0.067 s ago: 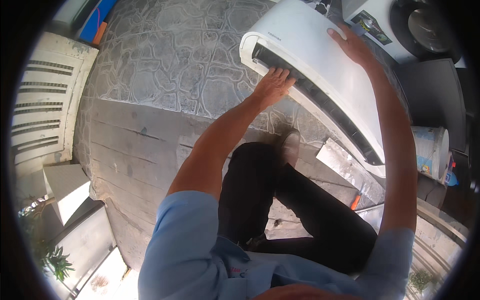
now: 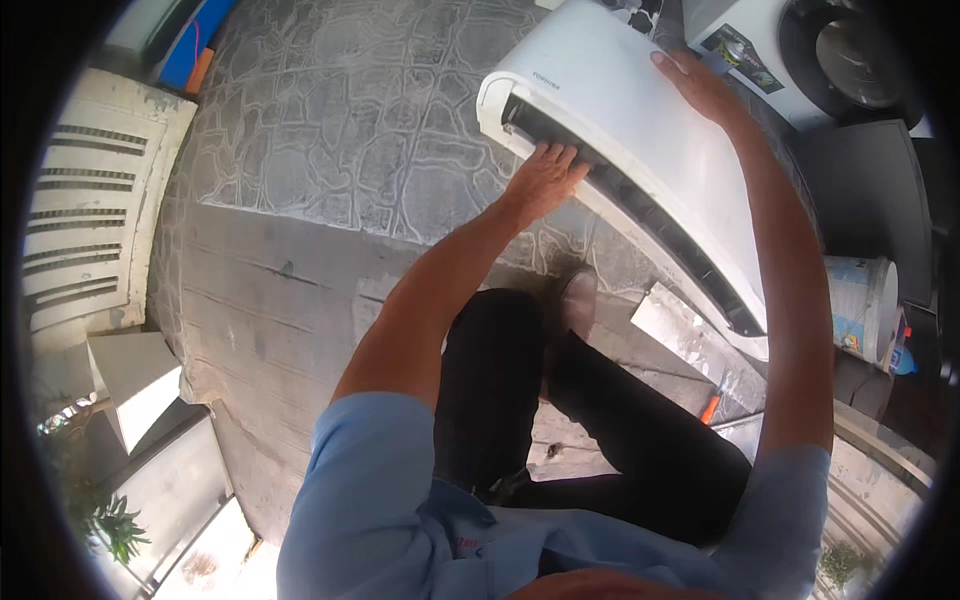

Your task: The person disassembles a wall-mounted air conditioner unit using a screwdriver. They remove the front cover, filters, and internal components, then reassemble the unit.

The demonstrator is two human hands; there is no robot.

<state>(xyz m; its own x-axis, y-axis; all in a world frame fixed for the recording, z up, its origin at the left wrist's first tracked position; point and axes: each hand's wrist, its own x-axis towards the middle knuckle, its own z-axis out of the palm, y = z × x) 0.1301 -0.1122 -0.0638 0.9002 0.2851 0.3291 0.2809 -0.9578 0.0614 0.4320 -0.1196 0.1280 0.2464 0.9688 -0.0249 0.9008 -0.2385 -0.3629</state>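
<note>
A long white wall air conditioner indoor unit [image 2: 640, 130] lies slanting across the upper right, its dark outlet slot facing me. My left hand [image 2: 545, 182] is closed over the slot's near edge, the fingertips reaching into the opening. Around the far long edge my right hand [image 2: 700, 88] is closed, with its thumb on the white cover and its other fingers partly hidden. Inside the slot, dark louvre parts [image 2: 665, 218] show.
A front-loading washing machine [image 2: 740, 50] stands beyond my right hand. To the right are a white bucket [image 2: 880, 310] and a dark panel [image 2: 865, 190]. A scraped board [image 2: 690, 335] and an orange-handled tool [image 2: 710, 409] lie near my legs. A slatted cream panel [image 2: 100, 200] stands at left.
The air conditioner's cover has shifted very slightly toward me, and my left hand has come a little nearer with it. Both hands keep their places on the unit.
</note>
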